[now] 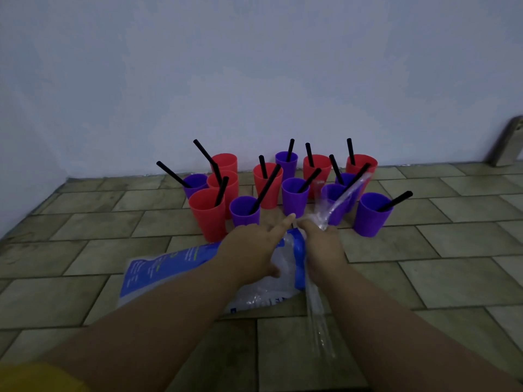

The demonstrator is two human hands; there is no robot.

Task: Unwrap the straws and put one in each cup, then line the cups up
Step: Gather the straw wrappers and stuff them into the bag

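Note:
Several red and purple cups stand in a loose cluster on the tiled floor near the wall, among them a red cup [208, 215] at the front left and a purple cup [369, 215] at the front right. Each cup I can see into holds a black straw [394, 201]. My right hand [321, 244] is closed on a clear plastic straw wrapper [343, 198] that sticks up toward the cups and trails down past my wrist. My left hand [252, 247] hovers beside it with the forefinger stretched toward the right hand; whether it pinches the wrapper is hidden.
A blue and clear plastic straw bag [167, 268] lies flat on the floor under my forearms. The pale wall [254, 80] rises right behind the cups. A grey metal piece [506, 142] leans at the far right.

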